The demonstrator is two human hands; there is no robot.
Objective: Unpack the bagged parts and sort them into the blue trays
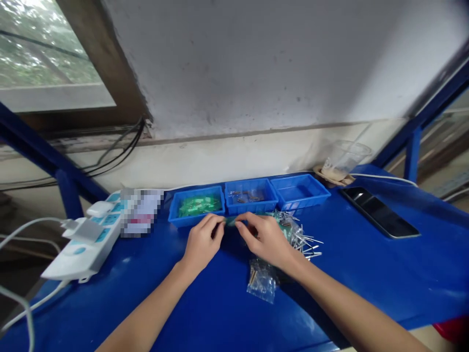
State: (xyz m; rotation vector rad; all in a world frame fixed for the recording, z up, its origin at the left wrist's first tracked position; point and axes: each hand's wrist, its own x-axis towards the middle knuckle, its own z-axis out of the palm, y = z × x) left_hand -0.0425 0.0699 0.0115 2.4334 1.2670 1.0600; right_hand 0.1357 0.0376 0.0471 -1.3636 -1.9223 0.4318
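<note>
My left hand (204, 240) is closed in a pinch in front of the blue bins. Opposite it, my right hand (264, 238) is pinched too, its fingertips a short way from the left ones. A small green see-through piece (230, 222) spans the gap, gripped at both ends; its exact kind is too small to make out. Beside and partly behind my right hand lies a pile of thin silver metal pins (304, 240) with some greenish pieces. Below that wrist, a clear plastic bag (262, 282) with small brass-coloured parts rests on the blue table (205, 313).
Three blue bins stand along the wall: one with green pieces (171, 211), one with small metal parts (252, 209), and a right one (306, 201). A white power strip (78, 261) and a printed packet (150, 208) are left; a phone (379, 211) and plastic cup (340, 161) right.
</note>
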